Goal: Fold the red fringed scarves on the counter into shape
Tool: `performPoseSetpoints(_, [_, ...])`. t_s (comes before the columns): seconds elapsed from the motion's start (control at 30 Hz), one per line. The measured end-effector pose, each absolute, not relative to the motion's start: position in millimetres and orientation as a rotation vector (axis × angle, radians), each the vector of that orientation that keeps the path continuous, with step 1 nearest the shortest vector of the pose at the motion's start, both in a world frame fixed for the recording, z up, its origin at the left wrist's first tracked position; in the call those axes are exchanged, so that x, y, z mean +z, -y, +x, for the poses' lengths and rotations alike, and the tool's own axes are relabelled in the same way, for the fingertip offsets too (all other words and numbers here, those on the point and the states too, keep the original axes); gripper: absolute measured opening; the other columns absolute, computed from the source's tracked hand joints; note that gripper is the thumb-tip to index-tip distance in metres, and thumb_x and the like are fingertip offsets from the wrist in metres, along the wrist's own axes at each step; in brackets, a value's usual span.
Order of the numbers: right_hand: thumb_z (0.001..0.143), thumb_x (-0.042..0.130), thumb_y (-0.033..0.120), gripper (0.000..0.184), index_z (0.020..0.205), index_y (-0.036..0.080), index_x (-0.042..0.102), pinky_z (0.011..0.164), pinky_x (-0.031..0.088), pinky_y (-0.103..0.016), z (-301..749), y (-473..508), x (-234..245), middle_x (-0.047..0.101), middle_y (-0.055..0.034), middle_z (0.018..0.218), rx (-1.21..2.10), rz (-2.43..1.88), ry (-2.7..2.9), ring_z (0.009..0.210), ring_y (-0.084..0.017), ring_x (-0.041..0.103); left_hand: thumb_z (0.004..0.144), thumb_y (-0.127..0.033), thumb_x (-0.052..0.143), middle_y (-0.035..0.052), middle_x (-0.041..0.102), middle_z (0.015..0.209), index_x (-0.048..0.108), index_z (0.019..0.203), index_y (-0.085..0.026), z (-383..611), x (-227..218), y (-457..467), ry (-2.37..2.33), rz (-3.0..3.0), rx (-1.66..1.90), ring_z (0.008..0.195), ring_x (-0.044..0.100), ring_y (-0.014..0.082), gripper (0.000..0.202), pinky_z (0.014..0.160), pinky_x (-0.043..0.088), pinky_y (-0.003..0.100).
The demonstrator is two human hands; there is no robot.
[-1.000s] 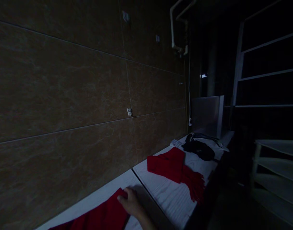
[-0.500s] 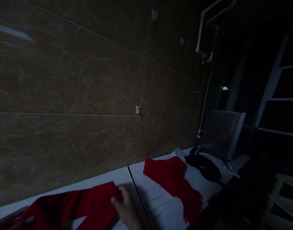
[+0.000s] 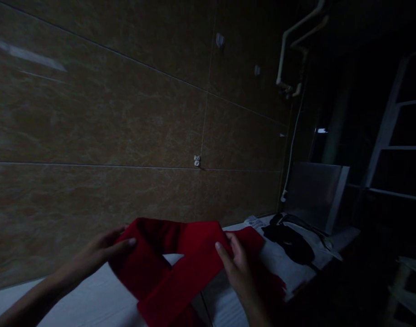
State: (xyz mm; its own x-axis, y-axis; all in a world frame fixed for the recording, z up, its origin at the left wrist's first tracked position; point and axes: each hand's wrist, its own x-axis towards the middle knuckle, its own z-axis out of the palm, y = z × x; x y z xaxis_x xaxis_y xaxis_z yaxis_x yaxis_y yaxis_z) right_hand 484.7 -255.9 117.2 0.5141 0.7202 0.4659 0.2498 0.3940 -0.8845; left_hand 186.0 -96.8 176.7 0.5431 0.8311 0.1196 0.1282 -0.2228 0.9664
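Observation:
A folded red scarf [image 3: 194, 272] is held up above the white surface between my two hands, bent into a loop with one band crossing in front. My left hand [image 3: 110, 245] pinches its left bend, thumb on the near side and fingers behind. At the upper right corner, my right hand [image 3: 237, 263] grips the cloth between thumb and fingers. Behind my right hand lies another red fabric piece [image 3: 251, 238], partly covered by the held cloth and the hand; its lower part is very dark.
Black cloth items [image 3: 291, 240] lie on the white tabletop [image 3: 88, 299] to the right, with a pale crumpled thing [image 3: 253, 221] by the wall. A grey panel-like box [image 3: 315, 195] stands at the far end. The tiled wall [image 3: 92, 122] carries a small cat-shaped hook [image 3: 197, 161].
Both hands have lifted the red scarf and carried it to the right, so it now overlaps the red fabric lying there. My left hand has come fully into view.

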Motion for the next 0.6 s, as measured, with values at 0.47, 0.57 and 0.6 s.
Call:
performPoseSetpoints(0.47, [0.062,0.083,0.054,0.054,0.103,0.021,0.069,0.068,0.058,-0.035,625,328,234,0.077,-0.0087,0.095,0.182,-1.353,0.818,0.078,-0.026,0.072,0.060,-0.054,0.086,0.0067,0.075,0.091,0.068,0.096,-0.016,372,198,119,-0.287,1.501,0.663,0.082,0.069,0.0212,0.055,0.073,0.053,0.028])
performPoseSetpoints(0.57, [0.065,0.081,0.043,0.041,0.099,0.022,0.070,0.064,0.058,-0.033,658,316,246,0.077,-0.0089,0.091,0.198,-1.375,0.746,0.074,-0.024,0.072,0.063,-0.052,0.085,0.0067,0.074,0.088,0.070,0.095,-0.015,407,199,107,-0.245,1.441,0.683,0.079,0.068,0.0189,0.051,0.071,0.052,0.026])
performPoseSetpoints(0.6, [0.066,0.081,0.040,0.037,0.097,0.022,0.071,0.063,0.058,-0.032,671,310,248,0.077,-0.0095,0.090,0.165,-1.378,0.747,0.073,-0.024,0.073,0.064,-0.051,0.084,0.0067,0.074,0.088,0.070,0.096,-0.015,419,197,101,-0.240,1.410,0.690,0.078,0.067,0.0177,0.050,0.070,0.052,0.025])
